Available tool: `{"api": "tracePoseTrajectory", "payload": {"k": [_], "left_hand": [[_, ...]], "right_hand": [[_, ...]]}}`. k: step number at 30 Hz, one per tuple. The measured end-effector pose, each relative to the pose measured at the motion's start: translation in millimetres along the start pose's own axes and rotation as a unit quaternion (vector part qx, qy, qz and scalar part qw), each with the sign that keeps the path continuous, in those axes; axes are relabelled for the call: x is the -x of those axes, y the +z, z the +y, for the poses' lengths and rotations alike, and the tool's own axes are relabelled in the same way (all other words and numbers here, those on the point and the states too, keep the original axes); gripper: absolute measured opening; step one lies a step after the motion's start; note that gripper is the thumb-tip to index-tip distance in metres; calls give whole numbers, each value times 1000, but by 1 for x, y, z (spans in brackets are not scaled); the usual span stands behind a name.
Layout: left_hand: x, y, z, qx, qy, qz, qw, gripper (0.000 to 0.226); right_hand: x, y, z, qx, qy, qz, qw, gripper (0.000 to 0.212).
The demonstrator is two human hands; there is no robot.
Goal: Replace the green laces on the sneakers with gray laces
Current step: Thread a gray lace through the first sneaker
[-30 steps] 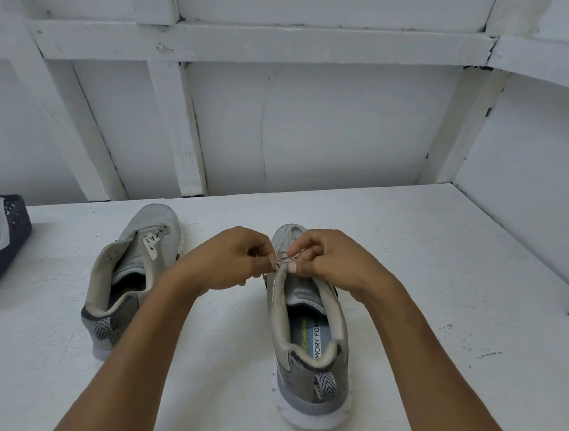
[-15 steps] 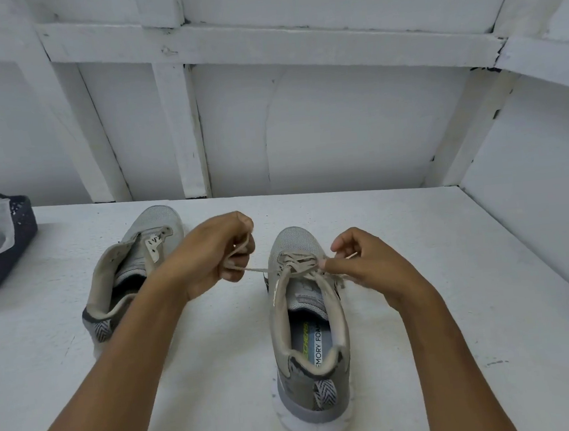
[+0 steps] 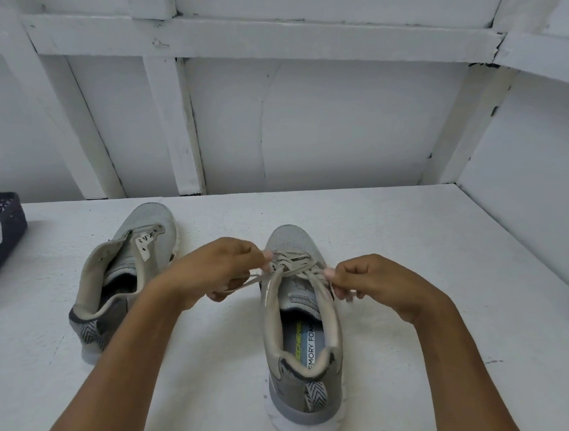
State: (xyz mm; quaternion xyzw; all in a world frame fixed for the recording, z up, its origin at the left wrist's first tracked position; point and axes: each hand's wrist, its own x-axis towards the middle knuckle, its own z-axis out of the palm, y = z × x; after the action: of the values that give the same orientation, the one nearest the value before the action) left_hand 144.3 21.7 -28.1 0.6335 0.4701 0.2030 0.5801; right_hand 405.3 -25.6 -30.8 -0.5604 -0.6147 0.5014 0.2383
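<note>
A grey sneaker (image 3: 299, 344) stands in front of me, heel toward me, with a gray lace (image 3: 292, 262) threaded across its upper eyelets. My left hand (image 3: 217, 271) grips the lace's left end just beside the shoe's left edge. My right hand (image 3: 368, 282) pinches the right end at the shoe's right edge. A second grey sneaker (image 3: 126, 273) stands to the left with its tongue pulled up; no lace shows in it. No green lace is in view.
A dark blue basket (image 3: 2, 247) with a clear bag in it sits at the far left edge of the white table (image 3: 436, 271). White wall panels close off the back and the right side.
My hands went from working together over the eyelets to pulling the lace ends apart; now both have drawn back in close to the shoe's sides.
</note>
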Motion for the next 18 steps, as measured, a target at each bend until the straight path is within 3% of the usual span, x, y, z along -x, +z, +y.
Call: {"api": "tracePoseTrajectory", "payload": {"k": [2, 5, 8, 10, 12, 15, 18], "left_hand": [[1, 0, -1, -31, 14, -34, 999, 41], [2, -3, -3, 35, 85, 3, 996, 17], [2, -5, -2, 190, 142, 65, 969, 14], [4, -7, 2, 341, 152, 61, 926, 19], [8, -9, 7, 410, 126, 54, 902, 24], [9, -10, 8, 291, 49, 86, 952, 26], [6, -7, -2, 45, -26, 94, 994, 28]], "right_hand": [[1, -2, 4, -22, -16, 48, 998, 36], [-2, -4, 8, -142, -64, 121, 980, 35], [-4, -4, 9, -276, -94, 143, 946, 28], [-4, -3, 8, -355, -100, 134, 920, 24], [-3, 1, 6, -420, -95, 124, 894, 21], [-3, 5, 4, -431, -68, 151, 887, 20], [-4, 8, 5, -412, -47, 183, 892, 22]]}}
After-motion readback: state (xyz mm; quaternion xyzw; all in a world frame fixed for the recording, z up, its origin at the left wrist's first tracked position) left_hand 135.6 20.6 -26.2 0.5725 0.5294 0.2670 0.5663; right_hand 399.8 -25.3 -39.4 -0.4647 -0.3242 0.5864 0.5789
